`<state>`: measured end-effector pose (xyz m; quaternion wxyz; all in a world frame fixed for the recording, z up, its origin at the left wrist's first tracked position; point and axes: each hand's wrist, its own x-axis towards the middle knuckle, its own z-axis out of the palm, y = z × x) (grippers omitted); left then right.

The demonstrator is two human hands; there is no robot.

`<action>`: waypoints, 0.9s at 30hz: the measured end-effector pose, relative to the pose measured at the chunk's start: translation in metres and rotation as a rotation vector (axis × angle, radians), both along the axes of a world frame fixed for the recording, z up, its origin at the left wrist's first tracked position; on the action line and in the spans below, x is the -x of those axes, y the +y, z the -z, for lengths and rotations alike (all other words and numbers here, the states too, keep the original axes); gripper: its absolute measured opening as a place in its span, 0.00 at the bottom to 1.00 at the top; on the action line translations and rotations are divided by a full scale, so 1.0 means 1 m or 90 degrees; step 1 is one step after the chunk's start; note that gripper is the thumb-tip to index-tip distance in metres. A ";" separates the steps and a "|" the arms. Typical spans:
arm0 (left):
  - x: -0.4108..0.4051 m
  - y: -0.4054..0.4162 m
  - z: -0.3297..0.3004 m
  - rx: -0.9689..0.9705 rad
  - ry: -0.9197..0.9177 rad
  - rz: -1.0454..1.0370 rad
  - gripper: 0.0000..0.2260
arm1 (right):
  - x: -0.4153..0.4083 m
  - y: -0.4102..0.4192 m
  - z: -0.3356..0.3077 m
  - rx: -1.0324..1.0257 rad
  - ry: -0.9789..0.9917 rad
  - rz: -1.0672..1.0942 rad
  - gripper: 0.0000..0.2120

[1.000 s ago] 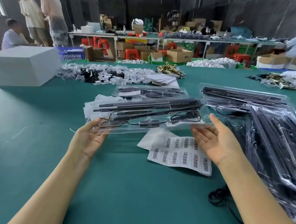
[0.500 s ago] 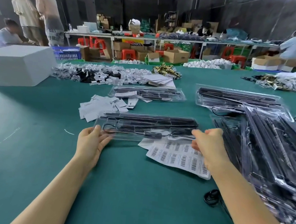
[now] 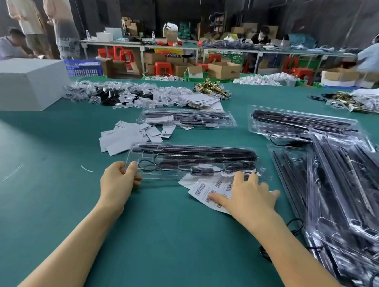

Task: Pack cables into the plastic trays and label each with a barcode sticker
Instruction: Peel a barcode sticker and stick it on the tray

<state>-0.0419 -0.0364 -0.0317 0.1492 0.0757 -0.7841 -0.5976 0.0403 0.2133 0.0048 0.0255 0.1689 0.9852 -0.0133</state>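
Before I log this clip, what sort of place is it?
Probably a packing workshop: clear trays of cables piled on a green table, barcode sticker sheets, and cardboard boxes under benches behind.

Teal table [image 3: 37,197]; clear tray [image 3: 157,175], black cables [image 3: 194,152]; white striped barcode stickers [image 3: 204,191].
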 end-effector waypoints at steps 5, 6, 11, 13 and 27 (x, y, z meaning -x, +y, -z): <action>-0.003 -0.003 -0.004 0.273 0.007 -0.060 0.16 | -0.001 0.001 -0.003 -0.003 0.058 0.010 0.41; -0.004 -0.003 -0.004 0.314 0.002 -0.067 0.17 | -0.001 0.002 -0.003 -0.005 0.065 0.011 0.39; -0.005 -0.003 -0.005 0.418 -0.041 -0.080 0.20 | 0.002 0.010 -0.006 0.128 0.122 -0.003 0.21; -0.005 -0.004 -0.005 0.440 -0.067 -0.074 0.20 | 0.005 0.015 -0.008 0.261 0.108 -0.011 0.17; -0.007 -0.001 -0.007 0.434 -0.120 -0.059 0.18 | 0.004 0.023 -0.029 0.759 0.160 -0.130 0.05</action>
